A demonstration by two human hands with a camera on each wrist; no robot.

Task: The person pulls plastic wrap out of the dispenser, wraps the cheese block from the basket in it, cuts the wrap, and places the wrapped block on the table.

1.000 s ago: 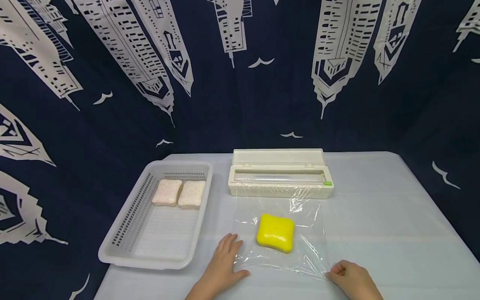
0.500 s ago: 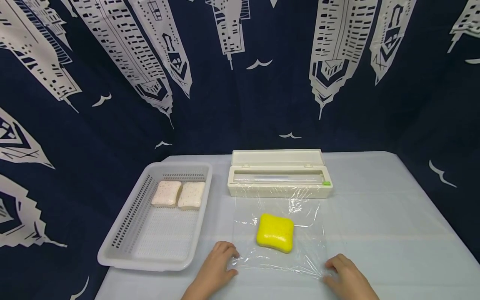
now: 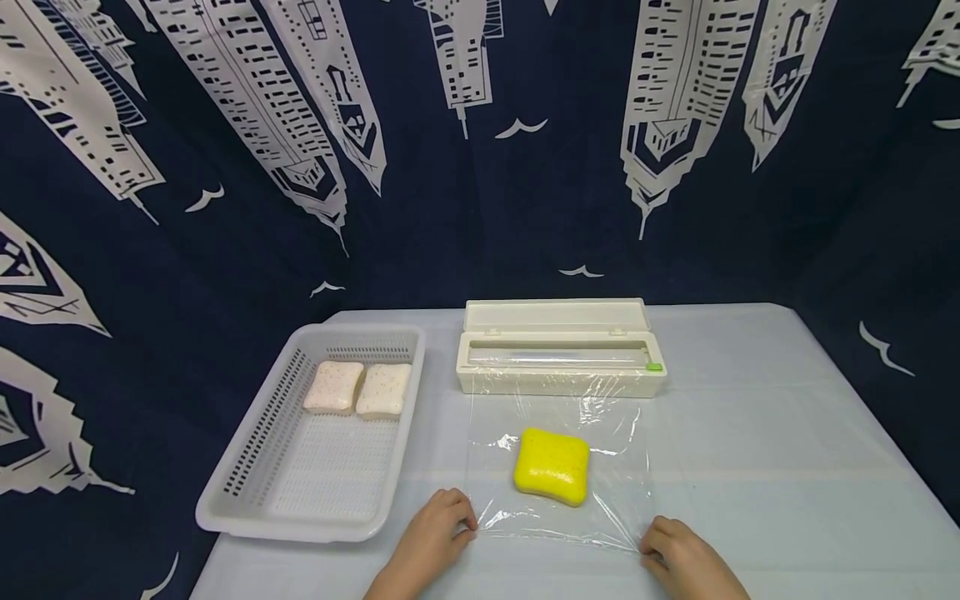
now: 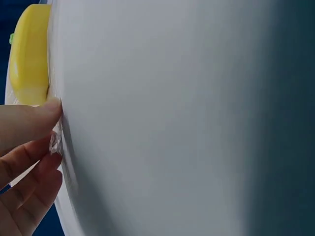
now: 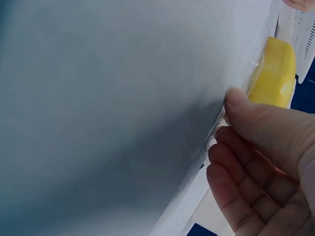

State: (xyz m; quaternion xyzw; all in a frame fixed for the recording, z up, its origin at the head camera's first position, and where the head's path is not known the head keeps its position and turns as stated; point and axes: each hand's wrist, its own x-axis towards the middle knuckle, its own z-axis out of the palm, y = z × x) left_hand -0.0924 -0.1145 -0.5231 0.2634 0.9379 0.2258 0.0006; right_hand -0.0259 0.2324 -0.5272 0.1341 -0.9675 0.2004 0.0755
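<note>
A yellow bar of soap [image 3: 552, 467] lies on a sheet of clear plastic wrap [image 3: 495, 483]. The sheet runs toward me out of the cream wrap dispenser [image 3: 562, 383], whose lid stands raised. At the sheet's near left corner, my left hand [image 3: 435, 533] pinches the film between thumb and fingers; the left wrist view shows a bunched bit of film [image 4: 55, 142] there. My right hand [image 3: 686, 557] pinches the near right corner, with the thumb and index finger close together in the right wrist view. Neither hand touches the soap.
A white perforated basket [image 3: 217, 500] stands at the left, holding two pale speckled bars [image 3: 334, 387] at its far end. A green slider [image 3: 655, 367] sits on the dispenser's right side. Behind the white table [image 3: 795, 450] hangs a navy patterned cloth [image 3: 487, 217].
My left hand has gone from spread fingers beside the film to pinching its corner. My right hand loosened its fingers briefly, then pinched the right corner again. The soap stays in place.
</note>
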